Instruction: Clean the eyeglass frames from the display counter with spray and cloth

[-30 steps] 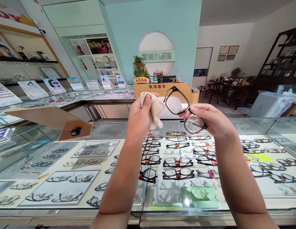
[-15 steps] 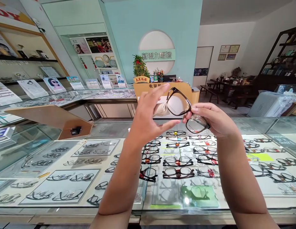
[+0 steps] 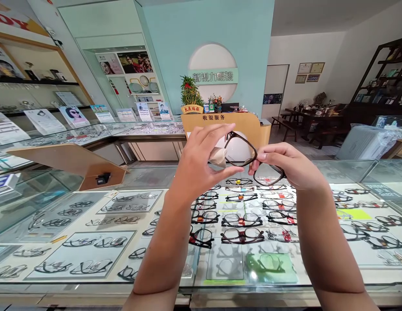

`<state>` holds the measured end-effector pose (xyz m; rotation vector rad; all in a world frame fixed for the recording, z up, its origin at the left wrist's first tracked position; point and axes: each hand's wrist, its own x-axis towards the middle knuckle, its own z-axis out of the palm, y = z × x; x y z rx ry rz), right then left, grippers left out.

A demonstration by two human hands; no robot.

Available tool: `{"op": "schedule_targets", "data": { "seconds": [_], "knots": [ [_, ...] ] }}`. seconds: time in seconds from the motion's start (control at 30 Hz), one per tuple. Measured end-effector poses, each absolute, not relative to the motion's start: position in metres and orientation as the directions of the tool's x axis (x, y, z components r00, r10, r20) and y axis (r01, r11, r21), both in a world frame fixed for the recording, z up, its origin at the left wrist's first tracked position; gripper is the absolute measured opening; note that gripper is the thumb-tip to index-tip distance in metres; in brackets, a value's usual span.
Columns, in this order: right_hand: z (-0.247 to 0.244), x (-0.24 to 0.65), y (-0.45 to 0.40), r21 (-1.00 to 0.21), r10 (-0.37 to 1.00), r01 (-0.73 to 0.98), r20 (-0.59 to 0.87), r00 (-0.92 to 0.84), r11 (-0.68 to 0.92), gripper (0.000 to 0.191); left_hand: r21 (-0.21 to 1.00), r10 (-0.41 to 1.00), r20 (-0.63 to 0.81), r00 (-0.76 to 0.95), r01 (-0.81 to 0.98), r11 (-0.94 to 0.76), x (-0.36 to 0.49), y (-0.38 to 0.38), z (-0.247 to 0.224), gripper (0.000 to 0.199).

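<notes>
OK, eyeglasses [image 3: 242, 151] are mid-frame, held up above the counter, dark rim tilted, one lens higher left, other lower right. Right hand [image 3: 295, 166] has them in a closed finger-and-thumb pinch at the bridge; probably gripped there to keep fingers off both lenses. Left hand [image 3: 196, 162], just left, is wide open in a C, thumb below and fingers above the upper lens, likely to clear the rim. Can't tell if it touches. Pale cloth [image 3: 218, 157] sits in its crook beside that lens; grip on it is hidden. Underneath, glass showcase [image 3: 100, 288] spans the lower frame; display frames [image 3: 242, 236] sit in rows, presumably for viewing through the top. Cash desk [image 3: 243, 119] upper centre, behind.
</notes>
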<state>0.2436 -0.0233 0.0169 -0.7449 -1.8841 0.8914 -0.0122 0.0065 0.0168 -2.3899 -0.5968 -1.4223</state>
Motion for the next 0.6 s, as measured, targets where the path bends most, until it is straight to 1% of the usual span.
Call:
{"op": "schedule_targets", "data": {
  "seconds": [0.07, 0.13, 0.2, 0.3, 0.37, 0.4, 0.47, 0.6],
  "knots": [
    [0.017, 0.243, -0.026, -0.807, 0.788, 0.172, 0.464, -0.404, 0.564, 0.033, -0.022, 0.215, 0.882, 0.420, 0.491, -0.871, -0.012, 0.006, 0.017, 0.081],
    [0.017, 0.241, -0.028, -0.789, 0.792, 0.192, 0.502, -0.348, 0.584, 0.034, 0.002, 0.225, 0.891, 0.395, 0.492, -0.870, -0.012, 0.005, 0.017, 0.080],
    [0.017, 0.239, -0.030, -0.751, 0.777, 0.203, 0.589, -0.222, 0.628, 0.033, 0.024, 0.222, 0.910, 0.350, 0.491, -0.871, -0.012, 0.005, 0.017, 0.078],
    [0.016, 0.235, -0.033, -0.673, 0.694, 0.249, 0.720, 0.003, 0.696, 0.030, 0.040, 0.183, 0.950, 0.254, 0.480, -0.876, -0.012, 0.005, 0.016, 0.075],
    [0.016, 0.233, -0.035, -0.615, 0.624, 0.287, 0.778, 0.072, 0.735, 0.027, 0.044, 0.146, 0.975, 0.170, 0.492, -0.870, -0.012, 0.005, 0.016, 0.076],
    [0.016, 0.233, -0.036, -0.582, 0.589, 0.308, 0.804, 0.080, 0.753, 0.027, 0.051, 0.131, 0.983, 0.125, 0.503, -0.863, -0.012, 0.005, 0.016, 0.076],
    [0.015, 0.232, -0.037, -0.514, 0.531, 0.369, 0.845, 0.062, 0.774, 0.033, 0.094, 0.131, 0.991, 0.035, 0.522, -0.848, -0.013, 0.006, 0.015, 0.077],
    [0.013, 0.231, -0.040, -0.418, 0.493, 0.510, 0.870, -0.014, 0.752, 0.060, 0.223, 0.195, 0.975, -0.109, 0.524, -0.822, -0.014, 0.005, 0.013, 0.080]
  ]
}}
